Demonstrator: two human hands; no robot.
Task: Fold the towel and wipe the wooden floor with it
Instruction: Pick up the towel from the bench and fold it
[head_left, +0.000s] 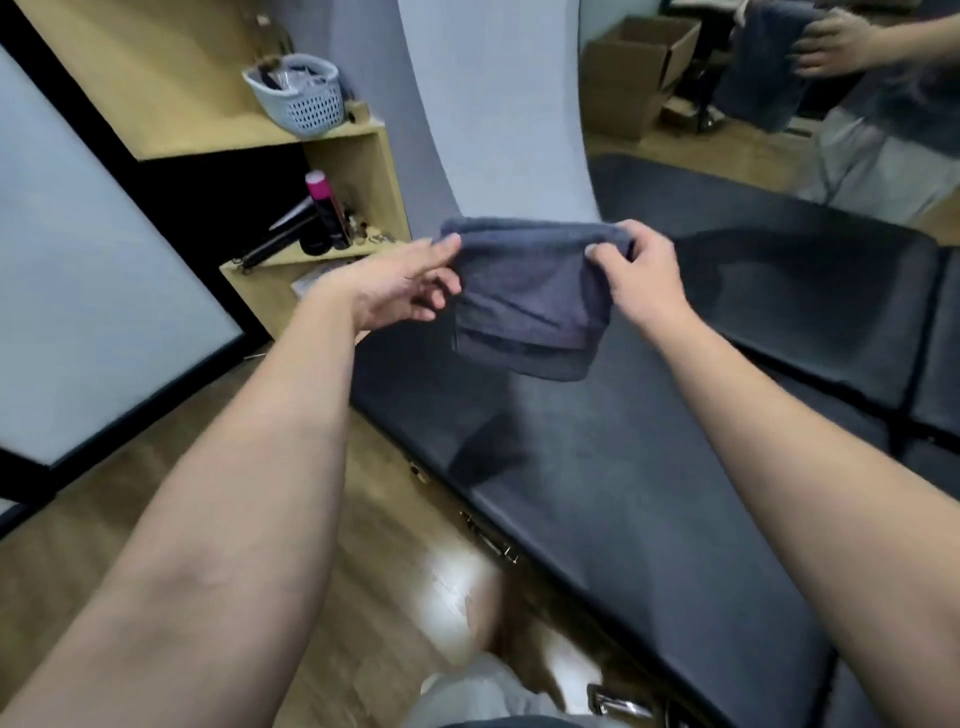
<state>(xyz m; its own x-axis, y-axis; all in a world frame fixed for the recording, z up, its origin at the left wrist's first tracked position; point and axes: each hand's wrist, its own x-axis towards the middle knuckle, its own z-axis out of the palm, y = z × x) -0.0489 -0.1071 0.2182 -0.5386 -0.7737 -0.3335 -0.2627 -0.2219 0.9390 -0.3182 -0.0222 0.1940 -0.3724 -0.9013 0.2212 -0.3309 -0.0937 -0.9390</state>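
A dark grey-blue towel (530, 296) hangs folded in the air in front of me, above the black padded bench (649, 493). My left hand (400, 286) pinches its upper left corner between thumb and fingers. My right hand (644, 275) grips the upper right corner. The towel's lower edge hangs free, clear of the bench. The wooden floor (171, 525) shows at lower left beside the bench.
A wooden shelf unit (358, 156) stands at the back left with a white perforated basket (301, 96), a pink-capped can (327, 208) and a dark hair tool. A mirror (779, 104) at upper right reflects the towel and cardboard boxes. A black-framed pale panel (78, 291) leans at left.
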